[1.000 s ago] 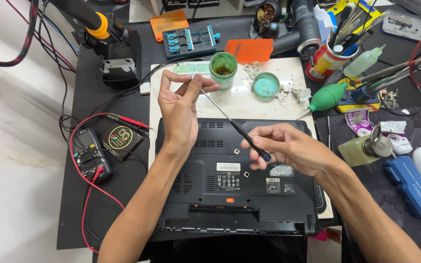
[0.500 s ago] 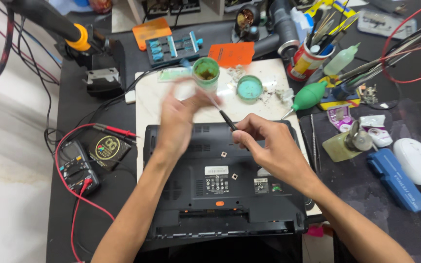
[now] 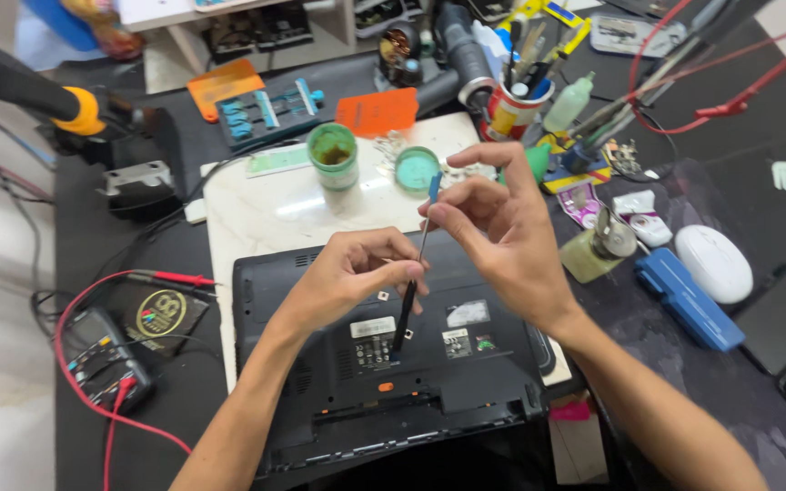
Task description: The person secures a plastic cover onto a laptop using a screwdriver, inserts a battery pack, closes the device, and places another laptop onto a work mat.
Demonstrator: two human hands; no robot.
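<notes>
screwdriver [image 3: 414, 264] upright, pinched between both hands' fingers [image 3: 408, 270]

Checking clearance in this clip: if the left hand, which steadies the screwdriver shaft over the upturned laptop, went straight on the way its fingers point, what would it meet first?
Probably the right hand. The left hand points rightward at the screwdriver it already pinches; just past the shaft lies the right palm. Depth between them is unclear.

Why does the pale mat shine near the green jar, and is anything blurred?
Head view: overhead light glares off the pale mat beside the green jar; both hands, left and right, and the screwdriver look sharp; the far shelf at the top edge is softer, and straight edges bow slightly toward the corners.
</notes>
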